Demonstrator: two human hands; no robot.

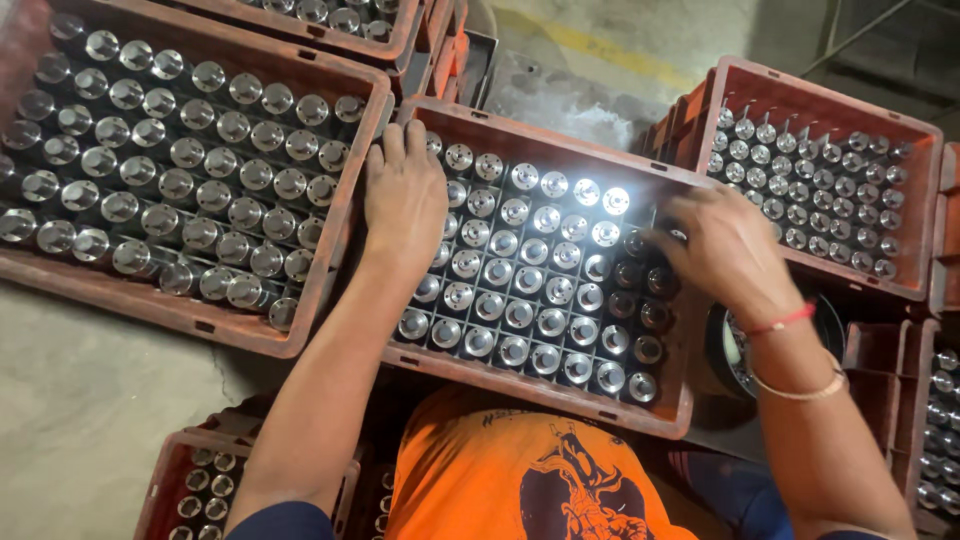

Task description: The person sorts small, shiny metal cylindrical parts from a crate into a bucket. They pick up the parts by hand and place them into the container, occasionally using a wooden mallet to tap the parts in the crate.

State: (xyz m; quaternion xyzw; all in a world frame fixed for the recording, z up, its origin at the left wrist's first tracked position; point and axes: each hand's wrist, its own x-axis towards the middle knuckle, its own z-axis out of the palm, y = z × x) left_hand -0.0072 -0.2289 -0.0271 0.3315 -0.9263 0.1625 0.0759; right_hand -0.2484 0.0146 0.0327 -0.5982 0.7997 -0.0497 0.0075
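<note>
Red crate (60,285) w/ shiny metal cylinders at 10 o'clock; another crate (925,210) at 2 o'clock; smaller crate (160,490) at 7; grey concrete floor (80,400); yellow floor stripe (600,45) at 12.

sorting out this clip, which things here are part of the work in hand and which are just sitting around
In hand:
- middle crate of shiny metal parts
- left hand, flat on the parts at its left end
- right hand, fingers down among the parts at its right end

Sitting around:
- left crate
- right crate
- bottom crate
</note>
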